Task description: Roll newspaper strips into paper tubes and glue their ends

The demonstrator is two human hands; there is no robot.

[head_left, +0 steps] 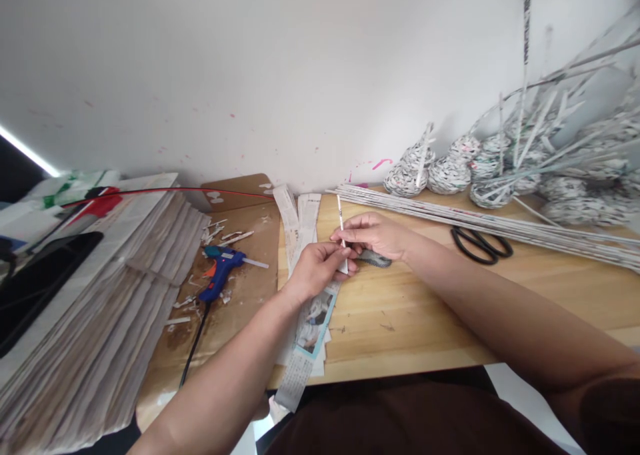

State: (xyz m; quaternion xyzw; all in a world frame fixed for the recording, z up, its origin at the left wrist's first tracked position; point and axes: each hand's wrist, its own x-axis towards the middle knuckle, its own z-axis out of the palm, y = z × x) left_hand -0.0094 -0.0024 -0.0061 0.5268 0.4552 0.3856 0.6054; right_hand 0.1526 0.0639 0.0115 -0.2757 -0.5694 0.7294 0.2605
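Between my two hands a thin rolled newspaper tube (341,213) stands nearly upright, with a loose flap of paper at its lower end. My left hand (319,266) pinches the lower part between thumb and fingers. Closed around the tube just above is my right hand (376,233), its fingertips touching those of the left. Under the hands lie cut newspaper strips (306,221), running down past the table's front edge. A dark grey object with a ridged edge (376,259), perhaps a cutter, rests on the table just below my right hand.
Left of my hands, a blue glue gun (223,273) lies on brown board among paper scraps. A tall newspaper stack (120,301) fills the far left. Long paper tubes (450,216), black-handled scissors (481,244) and woven paper shapes (447,173) sit to the right.
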